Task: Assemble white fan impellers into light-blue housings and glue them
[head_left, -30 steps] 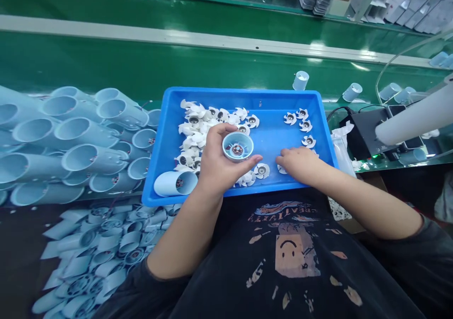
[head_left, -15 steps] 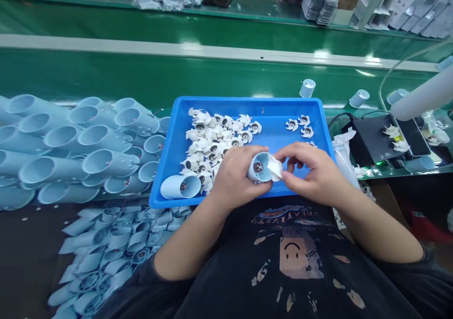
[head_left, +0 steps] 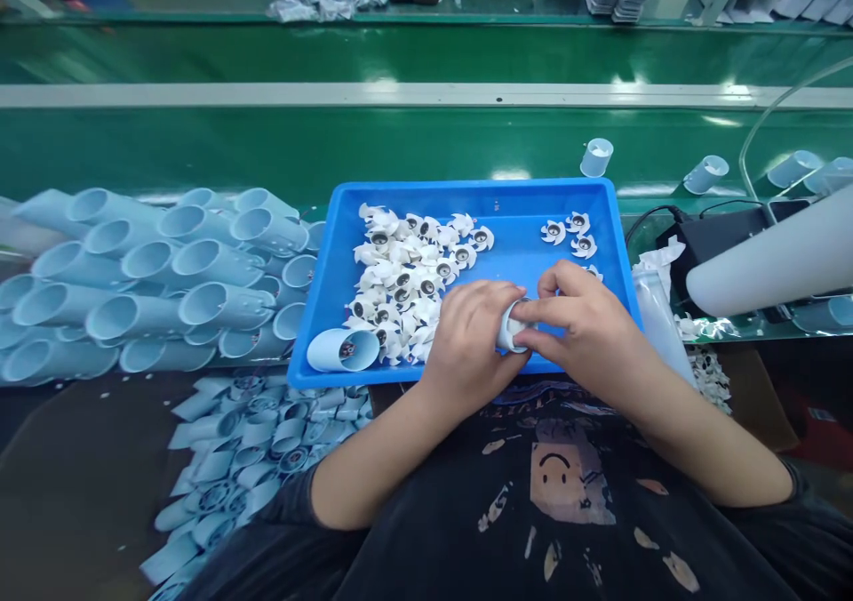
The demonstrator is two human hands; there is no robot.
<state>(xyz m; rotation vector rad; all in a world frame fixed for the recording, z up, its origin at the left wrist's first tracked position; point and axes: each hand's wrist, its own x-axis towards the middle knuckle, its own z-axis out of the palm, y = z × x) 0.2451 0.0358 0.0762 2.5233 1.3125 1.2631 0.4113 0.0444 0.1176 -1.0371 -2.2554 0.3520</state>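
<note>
My left hand (head_left: pixel 470 330) is wrapped round a light-blue plastic tube (head_left: pixel 505 332), its open end facing right. The thumb and fingers of my right hand (head_left: pixel 577 321) pinch a white fan impeller (head_left: pixel 518 326) at the mouth of that tube, partly inside it. Fingers cover much of both parts. Beneath my hands is a blue tray (head_left: pixel 520 194). A heap of white impellers (head_left: pixel 413 268) fills its left side, and several more (head_left: pixel 577 228) lie at its right. In the tray's near-left corner another blue tube (head_left: pixel 343 350) rests on its side.
Stacked blue tubes (head_left: pixel 200 263) stand left of the tray, with a pile of them (head_left: pixel 246 441) lower down. Short tubes (head_left: pixel 596 157) sit on the green conveyor (head_left: pixel 267 143) beyond. A thick white cylinder (head_left: pixel 773 254) juts in from the right.
My right hand has brought the impeller from beside the tube's rim into its mouth. The tube has turned and shifted slightly right. The camera view has also moved.
</note>
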